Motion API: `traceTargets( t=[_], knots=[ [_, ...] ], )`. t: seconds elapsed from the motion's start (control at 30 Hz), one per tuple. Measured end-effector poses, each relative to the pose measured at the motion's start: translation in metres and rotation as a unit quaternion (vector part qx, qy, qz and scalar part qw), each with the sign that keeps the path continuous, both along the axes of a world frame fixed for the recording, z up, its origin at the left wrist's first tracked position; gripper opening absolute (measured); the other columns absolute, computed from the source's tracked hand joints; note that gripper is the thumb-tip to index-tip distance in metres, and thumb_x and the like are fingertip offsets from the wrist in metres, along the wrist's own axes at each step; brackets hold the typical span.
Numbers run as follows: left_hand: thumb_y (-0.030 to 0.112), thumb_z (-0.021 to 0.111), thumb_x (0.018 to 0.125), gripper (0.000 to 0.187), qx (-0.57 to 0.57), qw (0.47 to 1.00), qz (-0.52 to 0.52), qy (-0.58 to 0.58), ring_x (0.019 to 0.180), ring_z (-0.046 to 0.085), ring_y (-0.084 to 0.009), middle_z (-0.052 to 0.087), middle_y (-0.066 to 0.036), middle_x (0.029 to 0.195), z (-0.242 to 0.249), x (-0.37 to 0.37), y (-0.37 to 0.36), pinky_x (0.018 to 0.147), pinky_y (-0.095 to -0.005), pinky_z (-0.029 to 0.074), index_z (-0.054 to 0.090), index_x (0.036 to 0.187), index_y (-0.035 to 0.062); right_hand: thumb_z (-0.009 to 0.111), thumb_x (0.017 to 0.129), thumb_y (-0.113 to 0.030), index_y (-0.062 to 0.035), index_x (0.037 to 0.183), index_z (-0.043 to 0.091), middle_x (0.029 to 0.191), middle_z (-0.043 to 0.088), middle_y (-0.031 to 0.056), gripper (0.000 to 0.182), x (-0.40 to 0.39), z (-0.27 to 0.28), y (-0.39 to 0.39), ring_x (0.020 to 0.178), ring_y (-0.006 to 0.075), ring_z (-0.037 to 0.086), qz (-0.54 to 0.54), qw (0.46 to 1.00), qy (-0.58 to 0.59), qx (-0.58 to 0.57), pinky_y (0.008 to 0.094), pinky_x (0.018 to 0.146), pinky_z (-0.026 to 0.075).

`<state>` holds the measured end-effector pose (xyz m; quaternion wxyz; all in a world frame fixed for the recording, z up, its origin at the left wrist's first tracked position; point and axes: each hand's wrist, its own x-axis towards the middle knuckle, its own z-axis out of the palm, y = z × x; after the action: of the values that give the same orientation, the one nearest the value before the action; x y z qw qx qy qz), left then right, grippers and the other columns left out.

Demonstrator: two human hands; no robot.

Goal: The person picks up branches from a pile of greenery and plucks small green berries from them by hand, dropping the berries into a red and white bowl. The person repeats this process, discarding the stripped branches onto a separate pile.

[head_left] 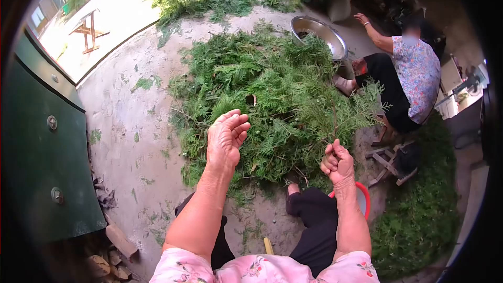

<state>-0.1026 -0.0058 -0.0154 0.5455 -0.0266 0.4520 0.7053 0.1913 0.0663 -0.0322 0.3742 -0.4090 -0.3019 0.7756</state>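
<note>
**Seated sorting of cut evergreen sprigs: grip state and points of risk**

Head view. The right hand [338, 163] is closed in a fist around the thin woody stem of a flat, feathery green conifer branch [346, 110], held upright so that its fronds fan out above the large heap of cut green foliage [267, 99] lying on the bare concrete floor [126, 131]. The left hand [226, 137] hovers over the near side of that heap, fingers loosely curled and half open, holding nothing and apart from both the branch and the heap. A red-rimmed plastic basin [364, 199] sits low beside the right knee, largely hidden by the forearm. A round metal bowl [319, 31] rests at the far edge of the heap, next to a second person in a floral blouse [416, 68], seated on a low stool.

Judged risks: the grip is confined to the bottom of a long, top-heavy stem, so the branch may tip or twist out of the fist. Its tips hang close to the heap and could snag there, dragging loose sprigs along. Rough scales or a snapped twig could scratch bare fingers. Foliage scattered underfoot could cause a slip.
</note>
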Motion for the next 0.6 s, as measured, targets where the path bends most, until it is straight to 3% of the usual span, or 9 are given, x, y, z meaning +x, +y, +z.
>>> traceTargets(
  t=[0.13,0.2,0.27,0.4,0.47,0.6],
  knots=[
    [0.021,0.057,0.087,0.029,0.001,0.997,-0.075,0.022,0.087,0.061,-0.0193,0.062,-0.011,0.100,-0.004,0.022,0.007,0.073,-0.0306,0.049,0.052,0.108,0.0024,0.049,0.088,-0.043,-0.0037,0.071,0.057,0.043,0.024,-0.0043,0.044,-0.004,0.004,-0.004,0.033,0.0088,0.024,0.060,0.995,0.080,-0.010,0.0267,0.035,0.025],
    [0.045,0.056,0.084,0.053,0.011,0.996,-0.086,-0.028,0.103,0.055,-0.0250,0.056,-0.015,0.112,0.000,0.032,0.010,0.086,-0.0370,0.043,0.049,0.116,0.0022,0.048,0.088,-0.043,-0.0034,0.072,0.059,0.042,0.023,-0.0046,0.045,-0.006,0.001,-0.007,0.034,0.0088,0.023,0.113,0.986,0.124,-0.016,0.0266,0.036,0.024],
    [0.049,0.056,0.082,0.061,0.059,0.992,-0.073,-0.079,0.111,0.050,-0.0269,0.050,-0.016,0.122,0.000,0.031,0.014,0.088,-0.0399,0.043,0.045,0.120,0.0026,0.047,0.088,-0.043,-0.0028,0.073,0.060,0.043,0.022,-0.0049,0.045,-0.009,-0.005,-0.010,0.034,0.0087,0.023,0.172,0.975,0.143,-0.017,0.0265,0.037,0.024],
    [0.050,0.057,0.082,0.064,0.144,0.980,-0.027,-0.131,0.114,0.047,-0.0292,0.044,-0.017,0.128,0.010,0.022,0.011,0.087,-0.0423,0.044,0.040,0.125,0.0053,0.048,0.088,-0.042,-0.0015,0.072,0.060,0.043,0.022,-0.0051,0.046,-0.016,-0.010,-0.019,0.036,0.0087,0.023,0.222,0.968,0.114,-0.034,0.0270,0.037,0.024],
    [0.046,0.058,0.081,0.064,0.261,0.950,-0.016,-0.167,0.114,0.047,-0.0307,0.043,-0.017,0.129,0.011,0.013,0.011,0.085,-0.0424,0.046,0.036,0.129,0.0092,0.049,0.088,-0.040,-0.0008,0.071,0.060,0.042,0.023,-0.0049,0.044,-0.018,-0.008,-0.022,0.035,0.0089,0.023,0.235,0.967,0.097,-0.034,0.0272,0.037,0.023],
    [0.031,0.060,0.081,0.063,0.272,0.951,-0.007,-0.149,0.113,0.047,-0.0324,0.040,-0.020,0.130,0.029,0.007,0.004,0.080,-0.0401,0.050,0.030,0.133,0.0114,0.056,0.085,-0.036,0.0034,0.072,0.061,0.042,0.028,-0.0033,0.041,-0.017,-0.008,-0.020,0.035,0.0087,0.025,0.310,0.948,0.056,-0.041,0.0264,0.036,0.022]
  ],
)
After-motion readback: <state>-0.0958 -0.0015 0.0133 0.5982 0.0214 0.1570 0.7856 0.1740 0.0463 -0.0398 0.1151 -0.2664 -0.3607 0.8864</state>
